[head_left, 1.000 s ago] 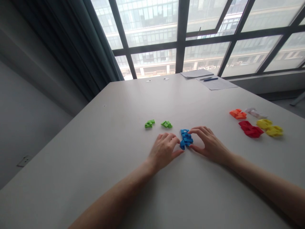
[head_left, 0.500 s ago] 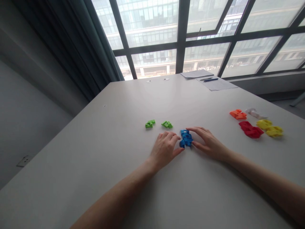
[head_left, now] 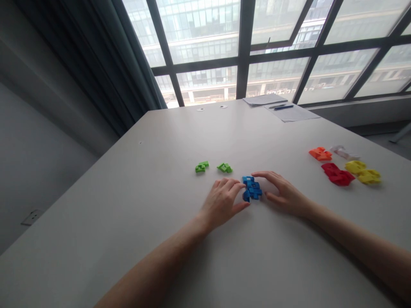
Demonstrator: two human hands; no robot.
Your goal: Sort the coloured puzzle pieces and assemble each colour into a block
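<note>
A cluster of small blue interlocking pieces point(head_left: 251, 188) lies on the white table point(head_left: 167, 179), between my two hands. My left hand point(head_left: 222, 202) rests on the table with fingers curled, its fingertips and thumb pressed against the cluster's left side. My right hand point(head_left: 284, 193) closes in from the right, index finger along the cluster's far edge and thumb at its near right side. Both hands grip the blue pieces on the tabletop.
Two green pieces point(head_left: 202, 167) point(head_left: 224, 167) lie just left of the hands. Orange point(head_left: 320, 153), white point(head_left: 343, 151), red point(head_left: 337, 174) and yellow pieces point(head_left: 364, 171) sit at the right. Papers and a pen point(head_left: 284, 107) lie at the far edge by the window.
The blue cluster has been pushed together and turned slightly. My right hand's fingers flattened and drew back a little to the right; my left hand barely moved.
</note>
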